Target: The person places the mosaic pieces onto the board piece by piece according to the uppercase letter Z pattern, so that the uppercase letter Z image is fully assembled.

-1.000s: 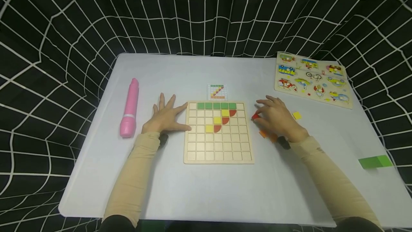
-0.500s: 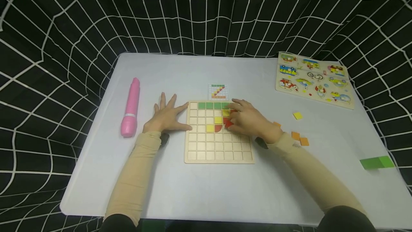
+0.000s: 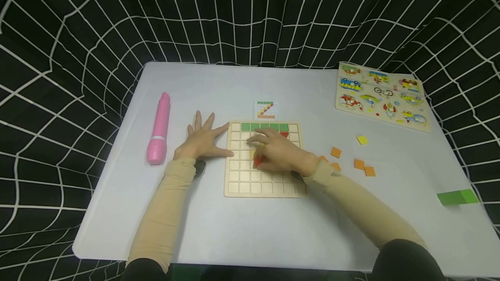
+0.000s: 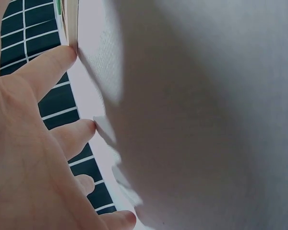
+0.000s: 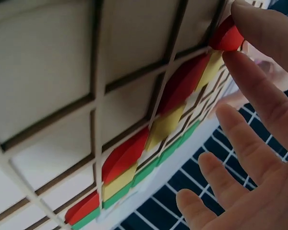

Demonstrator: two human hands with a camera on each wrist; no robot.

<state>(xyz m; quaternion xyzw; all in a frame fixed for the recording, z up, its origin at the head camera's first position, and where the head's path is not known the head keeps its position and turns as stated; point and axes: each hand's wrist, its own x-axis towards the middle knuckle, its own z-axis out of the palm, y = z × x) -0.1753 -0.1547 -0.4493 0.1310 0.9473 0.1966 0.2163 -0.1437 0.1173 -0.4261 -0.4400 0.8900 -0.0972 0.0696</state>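
Observation:
A wooden grid board (image 3: pixel 244 188) lies flat on the white table. My left hand (image 3: pixel 199 143) is spread on its left, with thumb and index finger touching the board's edge. Over the board's middle, my right hand (image 3: pixel 284 151) pinches a red quarter-circle tile (image 5: pixel 226 36) between thumb and index finger, right by a cell. Green square tiles (image 3: pixel 264 126) fill most of the top row. Below them, the right wrist view shows yellow tiles (image 5: pixel 165 127) beside red quarter-circle tiles (image 5: pixel 127 153) in a diagonal, partly hidden by the hand in the head view.
A small printed pattern card (image 3: pixel 266 110) sits just behind the board. Several orange tiles (image 3: pixel 359 164) and a yellow tile (image 3: pixel 362 140) lie to the right. Farther out are a vehicle peg puzzle (image 3: pixel 383 94), a green block (image 3: pixel 457 197) and a pink wand-shaped object (image 3: pixel 159 129).
My right hand has moved left from the loose tiles onto the board, carrying the red tile across to the lower end of the diagonal. The left hand has stayed at the board's edge.

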